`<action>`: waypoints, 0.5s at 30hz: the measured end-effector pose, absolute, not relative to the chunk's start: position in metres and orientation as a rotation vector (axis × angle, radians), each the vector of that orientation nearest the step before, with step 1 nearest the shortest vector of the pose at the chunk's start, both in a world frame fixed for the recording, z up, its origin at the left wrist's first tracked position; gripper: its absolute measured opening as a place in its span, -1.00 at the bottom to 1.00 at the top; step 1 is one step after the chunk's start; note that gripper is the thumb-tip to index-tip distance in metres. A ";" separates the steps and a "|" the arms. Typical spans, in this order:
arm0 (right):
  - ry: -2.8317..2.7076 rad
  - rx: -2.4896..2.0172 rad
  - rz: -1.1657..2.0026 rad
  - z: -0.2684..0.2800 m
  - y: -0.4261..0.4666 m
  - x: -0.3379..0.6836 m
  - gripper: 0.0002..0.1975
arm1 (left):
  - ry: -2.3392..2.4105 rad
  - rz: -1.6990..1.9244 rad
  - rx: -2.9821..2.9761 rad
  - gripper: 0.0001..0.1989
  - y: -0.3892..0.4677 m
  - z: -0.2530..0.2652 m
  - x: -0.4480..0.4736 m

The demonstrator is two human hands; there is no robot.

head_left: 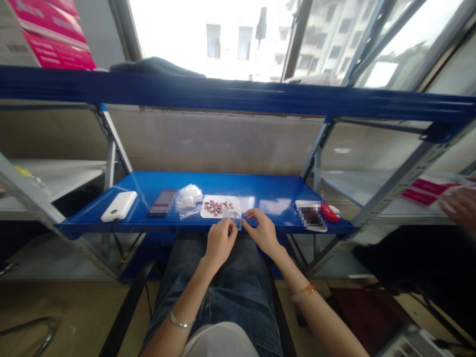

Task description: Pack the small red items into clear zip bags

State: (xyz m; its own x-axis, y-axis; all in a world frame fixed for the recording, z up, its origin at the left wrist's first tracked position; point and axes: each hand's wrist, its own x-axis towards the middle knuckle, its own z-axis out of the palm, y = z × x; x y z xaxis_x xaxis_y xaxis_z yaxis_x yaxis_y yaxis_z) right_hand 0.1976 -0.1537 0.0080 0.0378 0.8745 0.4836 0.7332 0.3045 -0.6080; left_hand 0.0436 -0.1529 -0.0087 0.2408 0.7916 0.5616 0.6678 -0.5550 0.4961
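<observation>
My left hand (pixel 221 240) is closed, its thumb and fingers pinching a small clear plastic bag (pixel 237 224) at the front edge of the blue shelf. Just right of the bag, my right hand (pixel 263 231) has its fingers curved and apart, with the thumb tip close to the bag's edge; whether it touches is hard to tell. Behind the hands lies a white tray (pixel 205 213), with many small red and dark pieces (pixel 214 208) scattered on it. Left of the tray is a pile of clear plastic bags (pixel 189 199).
On the blue shelf (pixel 267 193) lie a white box-shaped device (pixel 119 206) with a cable, a blurred-out flat object (pixel 162 203), another blurred-out item (pixel 313 216) and a red-and-white object (pixel 330 212). A blue beam (pixel 238 96) crosses above. Another person's hand (pixel 459 206) shows at far right.
</observation>
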 end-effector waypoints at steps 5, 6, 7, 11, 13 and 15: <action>-1.913 -1.246 0.295 0.006 -0.153 0.198 -0.84 | 1.314 1.219 2.440 -0.84 -0.154 -0.008 0.044; -1.929 -1.242 0.315 0.005 -0.152 0.199 -0.83 | 1.293 1.219 2.457 -0.85 -0.155 -0.008 0.045; -1.934 -1.250 0.329 0.004 -0.152 0.199 -0.82 | 1.275 1.218 2.471 -0.85 -0.155 -0.007 0.045; -1.952 -1.278 0.333 0.002 -0.149 0.203 -0.76 | 1.239 1.194 2.506 -0.88 -0.156 -0.004 0.045; -1.982 -1.278 0.314 0.001 -0.148 0.205 -0.68 | 1.233 1.226 2.497 -0.93 -0.157 -0.001 0.043; -2.004 -1.290 0.294 0.001 -0.147 0.207 -0.63 | 1.196 1.265 2.490 -0.79 -0.158 0.001 0.041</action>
State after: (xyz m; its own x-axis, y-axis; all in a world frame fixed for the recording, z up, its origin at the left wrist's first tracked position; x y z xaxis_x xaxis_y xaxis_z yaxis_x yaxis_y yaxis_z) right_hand 0.2074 -0.1466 0.0009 -0.2366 0.8619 0.4485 0.6967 0.4723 -0.5400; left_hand 0.0409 -0.1576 0.0009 0.3453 0.6864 0.6400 0.6006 -0.6856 0.4113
